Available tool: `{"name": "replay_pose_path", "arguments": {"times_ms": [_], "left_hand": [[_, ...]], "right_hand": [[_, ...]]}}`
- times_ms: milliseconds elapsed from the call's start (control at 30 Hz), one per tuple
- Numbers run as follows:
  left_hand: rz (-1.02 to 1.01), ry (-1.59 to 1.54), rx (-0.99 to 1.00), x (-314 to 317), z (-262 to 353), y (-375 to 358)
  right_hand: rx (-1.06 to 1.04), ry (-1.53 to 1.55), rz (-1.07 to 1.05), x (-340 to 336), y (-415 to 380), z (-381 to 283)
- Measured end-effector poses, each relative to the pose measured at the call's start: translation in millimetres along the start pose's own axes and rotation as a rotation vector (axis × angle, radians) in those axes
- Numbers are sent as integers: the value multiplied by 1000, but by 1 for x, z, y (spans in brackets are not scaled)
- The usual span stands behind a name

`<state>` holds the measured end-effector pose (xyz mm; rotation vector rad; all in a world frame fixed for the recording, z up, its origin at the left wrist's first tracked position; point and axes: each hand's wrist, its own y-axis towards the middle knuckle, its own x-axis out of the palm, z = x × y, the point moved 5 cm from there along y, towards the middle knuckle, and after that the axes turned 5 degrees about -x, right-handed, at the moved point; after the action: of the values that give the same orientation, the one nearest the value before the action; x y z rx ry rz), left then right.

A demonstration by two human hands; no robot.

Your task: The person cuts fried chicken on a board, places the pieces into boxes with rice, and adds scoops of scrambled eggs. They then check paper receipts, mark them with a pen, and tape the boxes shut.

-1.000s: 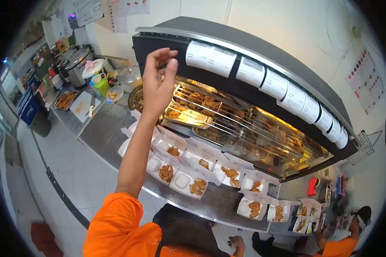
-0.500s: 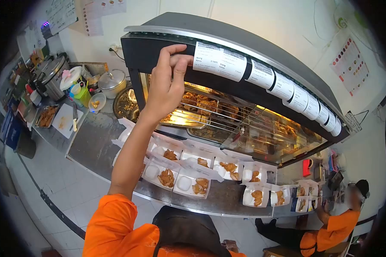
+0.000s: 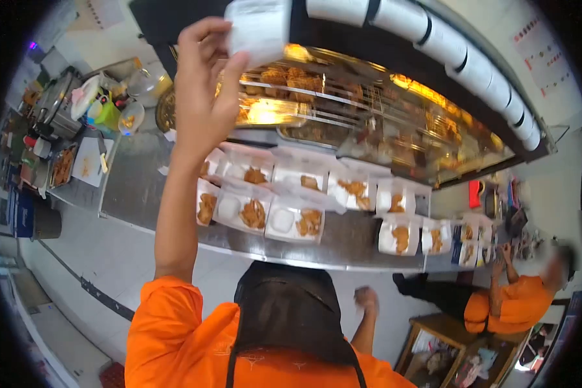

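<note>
High at the left of the view, my left hand [image 3: 207,84] holds a printed paper slip [image 3: 258,31] by its left edge, thumb in front. The slip hangs before the glass-fronted warming cabinet [image 3: 330,32], left of a row of similar slips [image 3: 452,48] along its top. Below, on the steel counter [image 3: 136,194], stand open white boxes [image 3: 294,223] with fried chicken and white rounded portions. My right hand [image 3: 366,299] hangs low beside my black apron, blurred by motion, so its fingers are unclear.
At the left are a knife on a white cutting board [image 3: 90,161], a tray of fried food [image 3: 63,166], a green container [image 3: 107,115] and a pot. A co-worker [image 3: 514,301] in orange is at the far right, near more boxes and a wooden shelf [image 3: 443,336].
My left hand has moved left with the slip, which now stands apart from the row. My right hand has come into view. The camera view has shifted, showing the counter higher up.
</note>
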<state>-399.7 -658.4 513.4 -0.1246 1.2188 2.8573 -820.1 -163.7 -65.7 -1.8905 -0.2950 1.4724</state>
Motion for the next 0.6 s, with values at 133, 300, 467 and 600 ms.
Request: {"name": "replay_pose_path", "arguments": {"times_ms": [133, 300, 467, 600], "left_hand": [[-218, 388, -268, 0, -28, -121], [-524, 405, -661, -2, -90, -276], [-698, 600, -468, 48, -109, -305], [-770, 767, -57, 89, -145, -327]], "right_hand": [[-22, 375, 328, -222, -34, -155], [-320, 572, 372, -278, 6, -233], [-240, 209, 191, -255, 65, -270], [-258, 252, 207, -252, 59, -271]]}}
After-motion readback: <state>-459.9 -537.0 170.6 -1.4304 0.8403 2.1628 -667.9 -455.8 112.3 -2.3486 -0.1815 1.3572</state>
